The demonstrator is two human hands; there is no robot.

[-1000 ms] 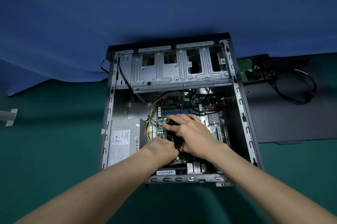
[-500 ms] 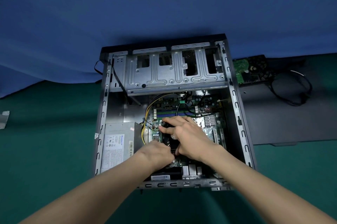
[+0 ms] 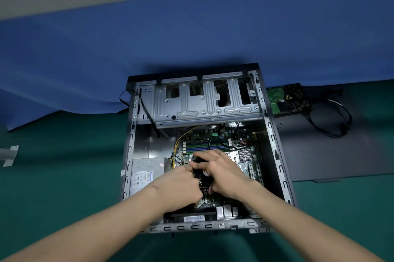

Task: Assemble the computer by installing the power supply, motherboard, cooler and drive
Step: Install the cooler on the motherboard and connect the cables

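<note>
An open computer case (image 3: 275, 155) lies on its side on the green table. Inside it sit the grey power supply (image 3: 147, 173) at the left and the green motherboard (image 3: 215, 144). A black cooler (image 3: 204, 174) with a fan stands on the motherboard, mostly hidden by my hands. My left hand (image 3: 181, 185) grips its left side with curled fingers. My right hand (image 3: 221, 172) lies over its top and right side, fingers bent round its far edge. The drive (image 3: 285, 99), circuit board up, lies outside the case at the right.
A metal drive cage (image 3: 202, 102) spans the far end of the case. The dark side panel (image 3: 332, 151) lies right of the case, with a black cable (image 3: 332, 121) on it. A grey metal bracket (image 3: 8, 155) sits at the table's left edge. Blue cloth hangs behind.
The camera has tilted upward, so the case sits lower in view and a grey strip shows at the top. Both hands stay on the cooler; the fan's centre now shows between them.
</note>
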